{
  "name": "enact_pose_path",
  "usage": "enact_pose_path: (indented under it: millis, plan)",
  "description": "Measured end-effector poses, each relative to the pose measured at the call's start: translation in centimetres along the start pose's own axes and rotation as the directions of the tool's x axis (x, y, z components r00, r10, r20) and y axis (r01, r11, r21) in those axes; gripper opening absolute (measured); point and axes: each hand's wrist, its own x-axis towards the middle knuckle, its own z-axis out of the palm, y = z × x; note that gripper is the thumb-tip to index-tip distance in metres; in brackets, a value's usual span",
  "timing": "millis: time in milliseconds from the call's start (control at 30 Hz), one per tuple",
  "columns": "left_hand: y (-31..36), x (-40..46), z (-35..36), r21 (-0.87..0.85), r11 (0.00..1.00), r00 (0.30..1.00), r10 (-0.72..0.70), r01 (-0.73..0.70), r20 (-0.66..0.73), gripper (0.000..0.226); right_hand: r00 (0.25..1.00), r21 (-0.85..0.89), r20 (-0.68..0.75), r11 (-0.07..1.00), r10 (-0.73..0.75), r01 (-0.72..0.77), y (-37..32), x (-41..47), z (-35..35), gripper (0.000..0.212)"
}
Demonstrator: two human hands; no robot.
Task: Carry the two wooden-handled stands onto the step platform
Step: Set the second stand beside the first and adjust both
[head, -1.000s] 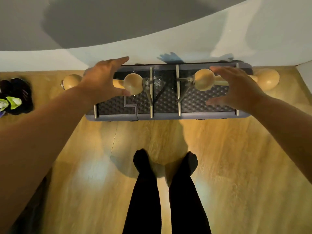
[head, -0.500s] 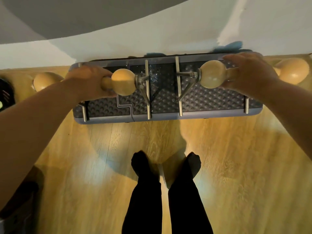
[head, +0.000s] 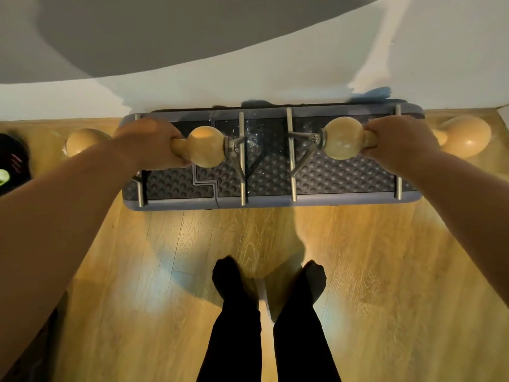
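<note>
The two wooden-handled stands sit side by side on the step platform (head: 344, 176), which lies on the wooden floor (head: 165, 271) against the wall (head: 248, 78). A second ago both hands hovered open above the handles; since then they have come down and closed, so each grip is now wrapped round the narrow waist of a handle. The left hand (head: 150, 143) holds the left stand (head: 208, 146) between its two wooden bulbs, and the right hand (head: 399, 142) holds the right stand (head: 341, 139) the same way. The steel feet of both stands cross the dimpled top, apparently resting on it, so the carrying part of the task looks done or nearly so; the fresh hold reads as a final settling, or perhaps readiness to bear weight on them, though that is only a judgement. The fingers are tucked under the handles and out of sight, so how tightly they clasp cannot be told. Each hand hides the middle of its handle, and the outer foot of the left stand is partly covered by the forearm. Whether every foot touches the platform is hard to make out. At the left edge a dark shoe (head: 12, 164) is cut off by the frame.
</note>
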Motion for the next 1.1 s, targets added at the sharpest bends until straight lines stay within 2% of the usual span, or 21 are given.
enact_pose_path:
  millis: [167,267,433,600,767,900,1100]
  plan:
    - [0.1,0.3,1.2,0.049,0.999,0.998,0.001,0.003,-0.065,0.015,1.0,-0.001,0.01,1.0,-0.001,0.001,-0.1,-0.1,0.2,0.007]
    - [0.4,0.9,1.0,0.077,0.997,0.999,-0.012,0.016,-0.048,0.018,1.0,0.016,0.018,1.0,-0.001,0.001,0.0,0.2,0.3,0.013]
    - [1.9,1.6,0.3,0.015,1.0,0.997,0.013,-0.011,-0.073,0.019,0.999,-0.003,-0.02,0.999,-0.036,0.036,-0.8,0.0,0.6,0.011]
    - [3.1,2.2,-0.3,0.016,1.0,0.997,0.027,-0.026,-0.07,0.021,0.999,0.007,-0.001,0.999,-0.052,0.052,-2.4,0.2,0.1,0.007]
    - [3.4,2.2,0.5,0.068,0.997,0.992,0.047,-0.039,-0.118,0.024,1.0,0.012,-0.014,1.0,0.002,-0.002,-3.2,0.5,0.2,0.012]
    - [4.1,2.3,1.0,0.02,0.998,0.993,0.067,-0.065,-0.098,0.028,0.999,0.026,0.009,0.998,0.051,-0.051,-3.5,0.9,0.5,0.014]
    - [5.1,2.2,0.9,-0.006,1.0,0.995,0.012,-0.013,-0.1,0.028,0.999,0.021,-0.001,0.998,0.052,-0.052,-3.9,0.9,0.7,0.023]
